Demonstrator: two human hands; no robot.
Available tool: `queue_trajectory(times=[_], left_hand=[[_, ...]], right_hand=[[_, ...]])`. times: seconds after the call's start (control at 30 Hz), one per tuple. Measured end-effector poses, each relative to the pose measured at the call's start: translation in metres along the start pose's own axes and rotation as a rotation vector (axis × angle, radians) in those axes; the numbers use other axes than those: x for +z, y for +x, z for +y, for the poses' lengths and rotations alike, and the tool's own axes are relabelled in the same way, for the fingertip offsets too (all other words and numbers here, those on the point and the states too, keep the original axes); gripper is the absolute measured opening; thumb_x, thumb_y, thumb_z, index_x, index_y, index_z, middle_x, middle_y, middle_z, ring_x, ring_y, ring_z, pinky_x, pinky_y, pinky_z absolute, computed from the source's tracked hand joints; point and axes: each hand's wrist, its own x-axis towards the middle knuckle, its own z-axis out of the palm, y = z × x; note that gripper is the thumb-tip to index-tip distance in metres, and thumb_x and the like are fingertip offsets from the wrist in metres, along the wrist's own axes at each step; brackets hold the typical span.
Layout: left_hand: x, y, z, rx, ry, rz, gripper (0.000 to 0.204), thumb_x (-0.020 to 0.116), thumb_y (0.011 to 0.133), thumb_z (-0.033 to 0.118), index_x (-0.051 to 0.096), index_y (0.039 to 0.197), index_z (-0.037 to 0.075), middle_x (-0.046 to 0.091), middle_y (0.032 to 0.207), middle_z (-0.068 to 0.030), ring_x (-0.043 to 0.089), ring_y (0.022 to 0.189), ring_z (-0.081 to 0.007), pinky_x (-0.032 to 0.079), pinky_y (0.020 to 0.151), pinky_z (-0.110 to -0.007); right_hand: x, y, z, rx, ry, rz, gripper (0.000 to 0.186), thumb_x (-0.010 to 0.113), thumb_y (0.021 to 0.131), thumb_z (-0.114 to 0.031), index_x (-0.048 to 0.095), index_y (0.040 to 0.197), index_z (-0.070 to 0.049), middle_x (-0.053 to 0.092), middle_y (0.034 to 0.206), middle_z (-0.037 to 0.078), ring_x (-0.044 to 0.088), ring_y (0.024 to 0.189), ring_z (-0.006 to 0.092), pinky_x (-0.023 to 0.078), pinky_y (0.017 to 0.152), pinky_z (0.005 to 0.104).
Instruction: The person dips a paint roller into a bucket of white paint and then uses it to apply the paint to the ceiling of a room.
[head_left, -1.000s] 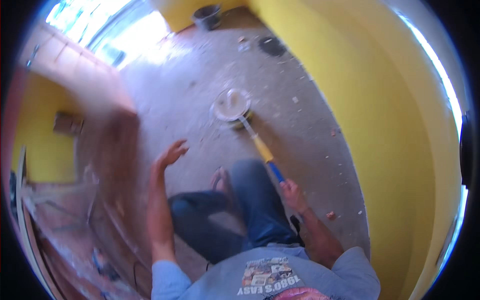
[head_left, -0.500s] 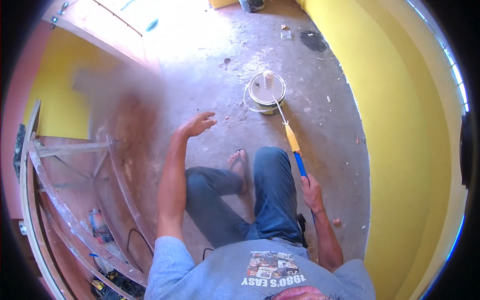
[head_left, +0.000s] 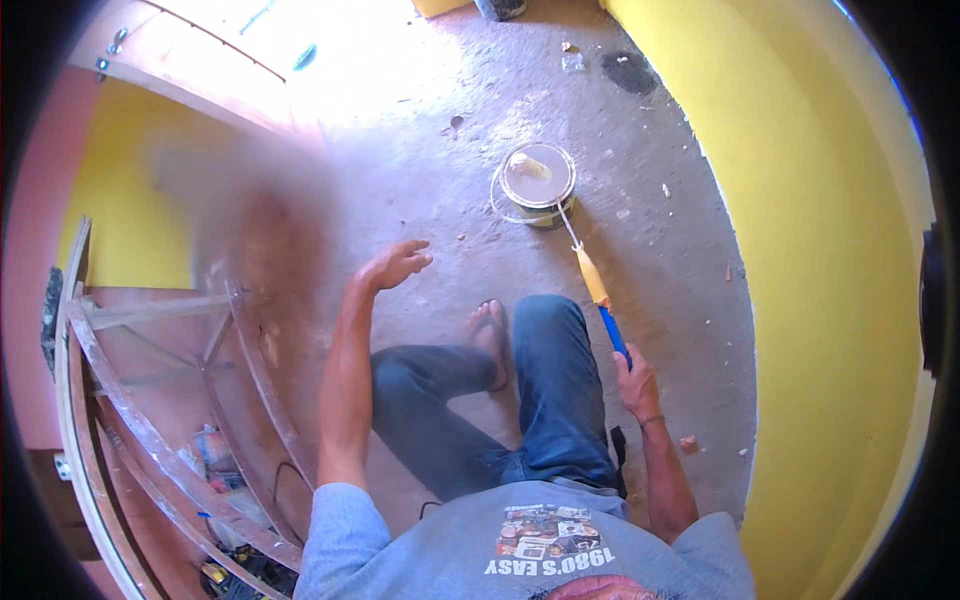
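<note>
My right hand point(head_left: 637, 383) is closed around the blue pole of a paint roller point(head_left: 590, 276), which has a yellow handle and a thin metal rod. The rod reaches over the rim of a round paint bucket point(head_left: 547, 217) on the floor. Inside, the cream-coloured roller sleeve point(head_left: 530, 167) rests in pale paint, its lower part hidden. The bucket's wire handle hangs down on its left side. My left hand point(head_left: 395, 266) holds nothing; its fingers stretch out above the floor, left of the bucket and apart from it.
A yellow wall point(head_left: 800, 250) curves along the right. At the left stands a paint-stained wooden ladder-like frame point(head_left: 150, 312), with a tangle of dark items beneath it. Small debris and a dark stain point(head_left: 628, 73) mark the concrete floor. A dark container point(head_left: 501, 8) sits at the far end.
The roller sleeve has shifted left and turned at a slant inside the bucket. My right hand still grips the pole, and my left hand stays nearly in place. The whole view has moved slightly.
</note>
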Motion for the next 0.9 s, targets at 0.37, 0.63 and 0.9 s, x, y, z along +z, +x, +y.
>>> queue_trajectory(times=[0.37, 0.63, 0.9], left_hand=[[0.007, -0.011, -0.008, -0.148, -0.042, -0.006, 0.060, 0.054, 0.091, 0.040, 0.045, 0.136, 0.002, 0.056, 0.126, -0.0195, 0.059, 0.110, -0.0271, 0.045, 0.095, -0.039], [0.010, -0.012, -0.003, -0.122, -0.050, -0.029, 0.063, 0.055, 0.091, 0.042, 0.042, 0.139, 0.002, 0.057, 0.123, -0.0190, 0.059, 0.109, -0.0263, 0.045, 0.092, -0.038], [0.010, -0.003, -0.006, -0.134, -0.048, -0.038, 0.061, 0.053, 0.092, 0.044, 0.044, 0.137, 0.004, 0.056, 0.127, -0.0186, 0.059, 0.109, -0.0283, 0.045, 0.094, -0.040]], right_hand=[[0.007, -0.005, -0.011, 0.064, 0.016, -0.033, 0.034, 0.053, 0.093, -0.035, 0.056, 0.112, -0.007, 0.063, 0.086, 0.026, 0.060, 0.084, 0.0464, 0.047, 0.069, 0.0509], [0.010, -0.003, -0.010, 0.047, 0.076, -0.033, 0.034, 0.053, 0.094, -0.035, 0.056, 0.109, -0.005, 0.061, 0.082, 0.027, 0.060, 0.082, 0.0460, 0.045, 0.064, 0.0493], [0.005, -0.002, -0.016, 0.080, 0.087, -0.055, 0.033, 0.053, 0.094, -0.033, 0.057, 0.108, -0.003, 0.061, 0.081, 0.025, 0.061, 0.081, 0.0442, 0.046, 0.066, 0.0466]])
